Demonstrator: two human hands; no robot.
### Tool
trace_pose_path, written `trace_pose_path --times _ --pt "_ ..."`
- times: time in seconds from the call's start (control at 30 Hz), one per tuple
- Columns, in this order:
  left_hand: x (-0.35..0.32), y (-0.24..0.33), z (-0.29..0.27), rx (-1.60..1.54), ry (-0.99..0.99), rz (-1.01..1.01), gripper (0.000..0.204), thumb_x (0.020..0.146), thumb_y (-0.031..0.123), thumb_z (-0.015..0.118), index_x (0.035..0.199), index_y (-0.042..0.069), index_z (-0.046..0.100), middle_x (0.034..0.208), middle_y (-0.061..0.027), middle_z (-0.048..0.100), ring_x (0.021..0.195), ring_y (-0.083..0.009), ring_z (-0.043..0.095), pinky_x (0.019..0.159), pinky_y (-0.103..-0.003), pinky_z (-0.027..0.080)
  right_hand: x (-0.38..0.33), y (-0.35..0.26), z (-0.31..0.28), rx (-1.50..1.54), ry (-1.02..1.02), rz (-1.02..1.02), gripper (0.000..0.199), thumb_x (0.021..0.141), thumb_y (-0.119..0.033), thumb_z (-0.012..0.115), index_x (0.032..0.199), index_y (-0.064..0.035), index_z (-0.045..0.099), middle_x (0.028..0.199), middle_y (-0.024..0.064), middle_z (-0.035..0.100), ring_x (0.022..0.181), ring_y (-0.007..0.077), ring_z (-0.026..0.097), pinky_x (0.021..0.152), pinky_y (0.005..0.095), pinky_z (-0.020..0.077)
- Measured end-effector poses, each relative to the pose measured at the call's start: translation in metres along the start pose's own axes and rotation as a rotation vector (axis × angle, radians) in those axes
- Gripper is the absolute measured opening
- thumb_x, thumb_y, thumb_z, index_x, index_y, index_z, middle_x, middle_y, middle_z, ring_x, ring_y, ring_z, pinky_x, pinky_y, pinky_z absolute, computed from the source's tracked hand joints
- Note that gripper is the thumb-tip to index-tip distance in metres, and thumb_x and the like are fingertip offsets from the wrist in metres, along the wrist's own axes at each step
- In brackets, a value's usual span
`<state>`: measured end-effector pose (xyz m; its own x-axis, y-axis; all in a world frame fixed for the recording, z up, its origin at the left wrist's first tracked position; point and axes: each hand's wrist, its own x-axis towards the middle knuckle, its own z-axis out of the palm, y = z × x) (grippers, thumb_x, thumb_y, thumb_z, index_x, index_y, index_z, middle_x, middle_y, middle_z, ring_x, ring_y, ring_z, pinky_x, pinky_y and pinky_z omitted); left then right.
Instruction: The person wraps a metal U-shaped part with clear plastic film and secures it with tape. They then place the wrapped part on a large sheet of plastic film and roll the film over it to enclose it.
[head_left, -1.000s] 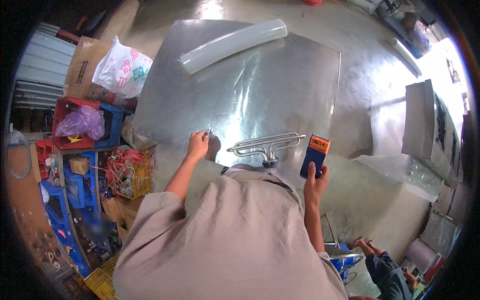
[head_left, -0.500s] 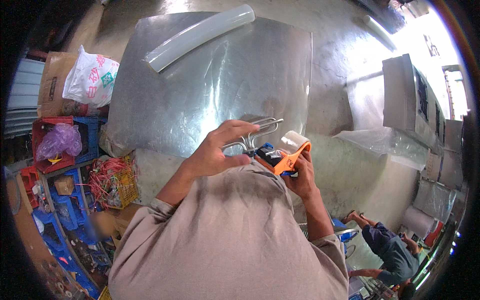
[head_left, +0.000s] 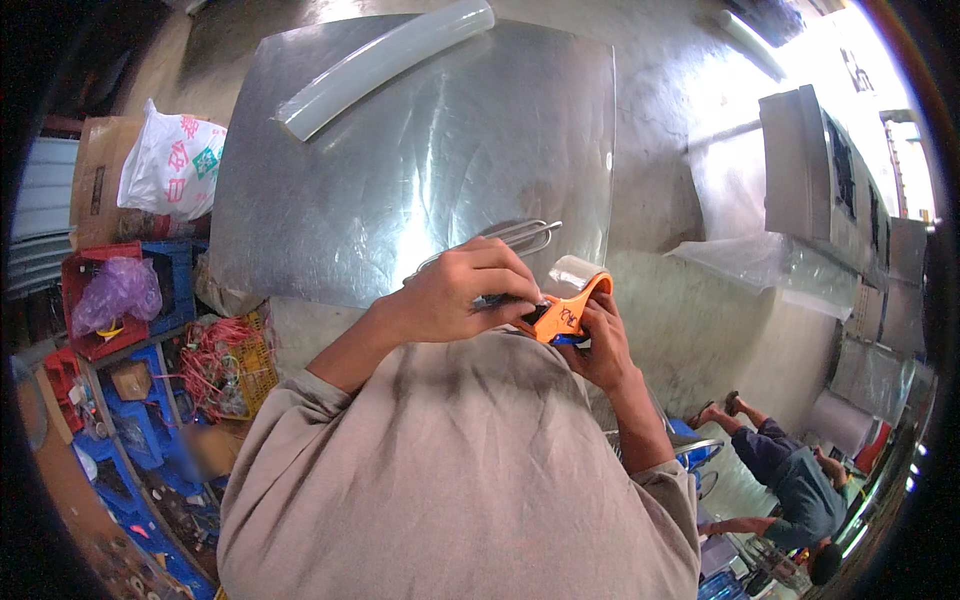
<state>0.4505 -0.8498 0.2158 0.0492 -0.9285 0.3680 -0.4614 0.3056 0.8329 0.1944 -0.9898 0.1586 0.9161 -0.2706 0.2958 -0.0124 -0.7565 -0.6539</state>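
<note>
Close in front of my body, my left hand (head_left: 468,290) is closed around the near end of several shiny bent metal rods (head_left: 535,236), whose looped ends stick out beyond my fingers. Its fingertips come close to an orange tape dispenser (head_left: 567,318) carrying a roll of clear tape (head_left: 578,272). My right hand (head_left: 606,340) grips that dispenser from its right side. Where exactly the rods and the dispenser meet is hidden by my left fingers. Dark parts show between the hand and the dispenser.
Ahead lies a large shiny metal sheet (head_left: 340,190) with a clear plastic roll (head_left: 385,70) across it. Crates (head_left: 105,300), a white sack (head_left: 172,160) and a basket of red cords (head_left: 235,365) stand left. Another person (head_left: 800,490) bends over at lower right; a grey cabinet (head_left: 800,165) stands beyond.
My left hand has closed its spread fingers over the rods' near end and come nearer the dispenser. The dispenser has shifted slightly left in my right hand.
</note>
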Motion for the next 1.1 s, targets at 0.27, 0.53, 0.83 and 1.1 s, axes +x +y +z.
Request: trace_pose_path --times 0.27,0.53,0.83,1.1 --pt "0.009 0.012 0.008 -0.042 0.052 -0.31 0.01 0.099 0.01 0.067 0.101 0.001 0.064 0.094 -0.0115 0.068 0.083 -0.0251 0.069 0.076 -0.036 0.056 0.003 -0.009 0.003 0.002 -0.051 0.055 0.04 0.082 -0.021 0.086 0.099 -0.0034 0.054 0.099 0.0158 0.07 0.099 0.0387 0.067 0.095 0.0492 0.0503" --pt "0.014 0.005 0.007 -0.159 0.181 -0.47 0.011 0.102 0.011 0.064 0.098 0.0 0.065 0.086 -0.009 0.068 0.077 -0.0163 0.068 0.072 -0.031 0.055 0.006 -0.029 0.008 0.073 -0.108 0.3 0.043 0.084 -0.028 0.086 0.097 -0.0019 0.055 0.09 0.0177 0.068 0.096 0.0403 0.062 0.086 0.0476 0.0512" --pt "0.01 -0.028 0.011 -0.129 0.422 -0.517 0.018 0.105 0.019 0.063 0.102 0.001 0.066 0.084 -0.0078 0.07 0.075 -0.015 0.071 0.069 -0.029 0.057 -0.015 -0.023 0.005 0.085 -0.151 0.521 0.04 0.088 -0.029 0.082 0.101 -0.0018 0.055 0.096 0.02 0.064 0.092 0.0385 0.061 0.081 0.0464 0.0506" --pt "0.006 -0.038 0.044 -0.129 0.502 -0.54 0.016 0.106 0.017 0.062 0.102 0.001 0.065 0.084 -0.0051 0.07 0.074 -0.0116 0.067 0.071 -0.027 0.055 -0.023 -0.002 0.014 0.215 -0.035 0.678 0.045 0.089 -0.032 0.081 0.111 -0.0003 0.057 0.098 0.0226 0.067 0.088 0.0378 0.068 0.078 0.0428 0.0537"
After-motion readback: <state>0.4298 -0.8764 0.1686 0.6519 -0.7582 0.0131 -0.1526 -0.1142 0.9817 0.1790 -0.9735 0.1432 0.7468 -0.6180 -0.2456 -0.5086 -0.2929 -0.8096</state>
